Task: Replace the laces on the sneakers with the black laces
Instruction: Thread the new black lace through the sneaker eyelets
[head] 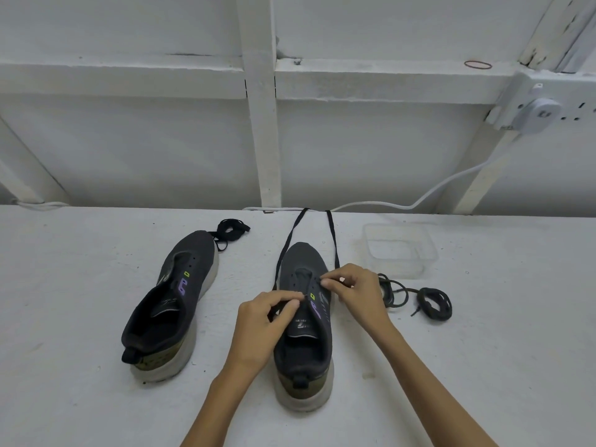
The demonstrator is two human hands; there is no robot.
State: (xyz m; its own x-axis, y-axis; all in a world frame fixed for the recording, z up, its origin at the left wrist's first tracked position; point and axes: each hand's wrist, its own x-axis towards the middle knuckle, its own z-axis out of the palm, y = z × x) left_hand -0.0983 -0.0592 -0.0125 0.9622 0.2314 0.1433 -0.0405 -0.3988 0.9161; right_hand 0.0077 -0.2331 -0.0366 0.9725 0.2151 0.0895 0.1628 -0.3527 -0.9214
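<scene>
Here, two dark grey mesh sneakers with pale soles stand on a white painted worktop [96,398], heels toward the viewer. The middle sneaker [304,346] has a flat black lace [287,245] threaded through its front eyelets. The lace's two long strands run past the toe to the worktop's far edge. The left hand [263,321] has its fingers curled and pinches the lace between thumb and forefinger at the left eyelet row. The right hand [356,293] is curled as well, its fingertips pinching the other strand at the right eyelet row. The other sneaker [196,259] lies well apart to the left with bare eyelets, and a coiled black lace [230,228] sits just beyond its toe. To the right of the hands lie a loose dark round lace [387,295] and a dark coiled lace [433,301], both near a clear plastic tub [400,250]. A white cable [419,201] trails along the wall behind.
</scene>
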